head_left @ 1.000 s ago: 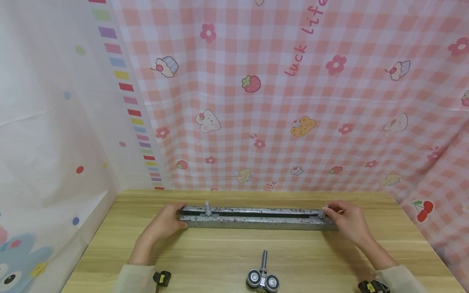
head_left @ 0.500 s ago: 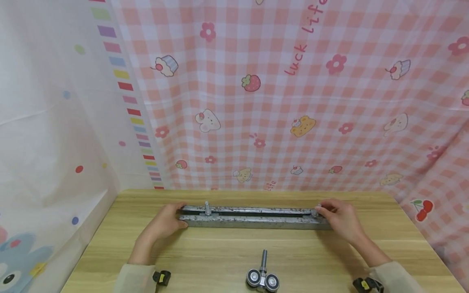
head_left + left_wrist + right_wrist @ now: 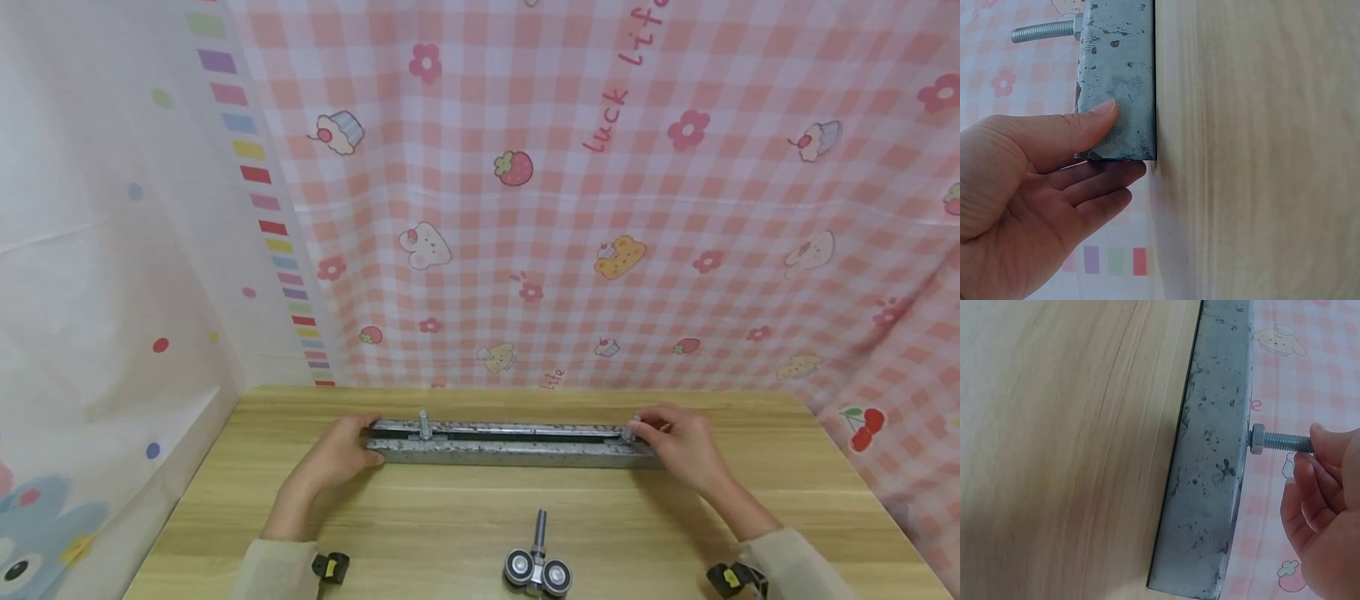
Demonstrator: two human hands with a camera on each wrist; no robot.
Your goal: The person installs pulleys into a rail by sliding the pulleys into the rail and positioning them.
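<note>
A scuffed grey steel channel rail lies across the wooden table with its long slot facing up. My left hand grips the rail's left end, thumb on the front face and fingers around the end and back. Near that end a threaded bolt of a trolley roller sticks up from the slot. Toward the right end my right hand pinches the top of a second trolley bolt between thumb and fingers. The wheels of both trolleys are hidden inside the rail.
A loose trolley roller with black-rimmed wheels and a threaded bolt lies near the table's front edge, in front of the rail. A pink checked cloth hangs behind the table, and a white one on the left.
My right hand has moved left along the rail, and the pinched trolley bolt has slid with it in the slot. The left hand, rail and loose roller stay in place.
</note>
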